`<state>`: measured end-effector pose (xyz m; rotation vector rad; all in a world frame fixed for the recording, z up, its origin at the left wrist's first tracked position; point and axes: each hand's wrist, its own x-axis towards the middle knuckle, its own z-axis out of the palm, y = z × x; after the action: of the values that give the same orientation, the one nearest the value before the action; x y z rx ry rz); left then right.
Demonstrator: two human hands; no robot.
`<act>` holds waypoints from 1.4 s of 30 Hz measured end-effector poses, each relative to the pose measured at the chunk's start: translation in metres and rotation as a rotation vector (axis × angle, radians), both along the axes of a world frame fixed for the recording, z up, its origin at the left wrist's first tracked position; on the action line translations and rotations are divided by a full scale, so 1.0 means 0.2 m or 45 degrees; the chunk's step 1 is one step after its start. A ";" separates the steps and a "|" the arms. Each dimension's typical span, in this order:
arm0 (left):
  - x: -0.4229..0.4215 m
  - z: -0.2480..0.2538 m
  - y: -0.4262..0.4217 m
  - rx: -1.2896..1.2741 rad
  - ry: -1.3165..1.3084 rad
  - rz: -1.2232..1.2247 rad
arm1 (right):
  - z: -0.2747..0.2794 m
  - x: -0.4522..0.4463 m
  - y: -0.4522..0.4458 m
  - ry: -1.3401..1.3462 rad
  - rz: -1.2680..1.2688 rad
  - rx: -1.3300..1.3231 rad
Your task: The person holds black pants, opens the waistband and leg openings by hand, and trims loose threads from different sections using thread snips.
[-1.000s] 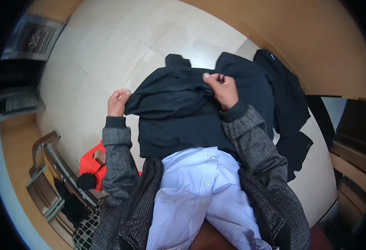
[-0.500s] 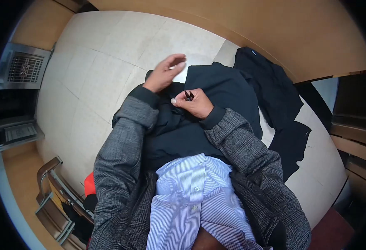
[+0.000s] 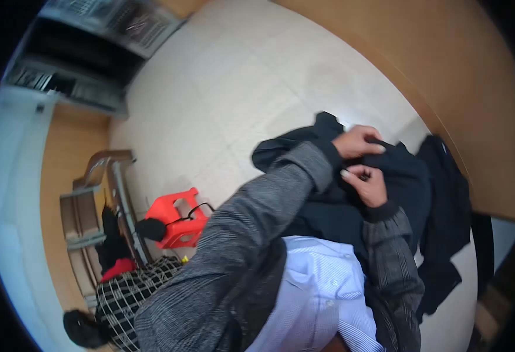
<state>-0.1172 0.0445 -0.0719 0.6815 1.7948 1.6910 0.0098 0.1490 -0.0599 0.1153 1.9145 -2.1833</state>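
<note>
A dark garment (image 3: 328, 220), crumpled across my lap, spreads forward beneath both hands. My left hand (image 3: 357, 142) is over its far part, thumb and fingers closed on a bit of the dark cloth. Just nearer to me, my right hand (image 3: 372, 188) is curled, thumb and forefinger close together. Small black thread snips (image 3: 363, 177) sit in this right hand, mostly hidden by the fingers; their pointed blades showed clearly a moment before.
More dark clothes (image 3: 445, 199) lie on the pale tiled floor (image 3: 228, 100) at right, beside a wooden panel (image 3: 439, 76). At left are a red plastic stool (image 3: 181, 220), a brown-backed chair (image 3: 84, 217) and a checked black cloth (image 3: 134, 299).
My view has swung left, bringing the red stool into sight. My left hand, raised with fingers apart before, has come down to the dark cloth. The snips stay in my right hand.
</note>
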 end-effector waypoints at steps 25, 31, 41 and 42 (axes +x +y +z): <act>0.05 0.07 -0.05 -0.015 -0.166 0.123 | -0.02 0.03 -0.05 -0.014 0.006 0.160; 0.07 0.05 -0.04 0.144 -0.427 0.142 | 0.02 0.14 -0.02 0.061 -0.164 -0.010; 0.31 0.30 -0.02 -0.041 0.636 -0.290 | 0.33 0.24 0.31 0.504 -0.539 0.292; 0.36 0.32 -0.01 -0.042 0.636 -0.294 | 0.33 0.26 0.32 0.504 -0.543 0.291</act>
<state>-0.0461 0.0432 -0.0071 1.3332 1.9667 1.4142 0.0613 0.2130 0.0055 0.1519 2.5610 -2.3755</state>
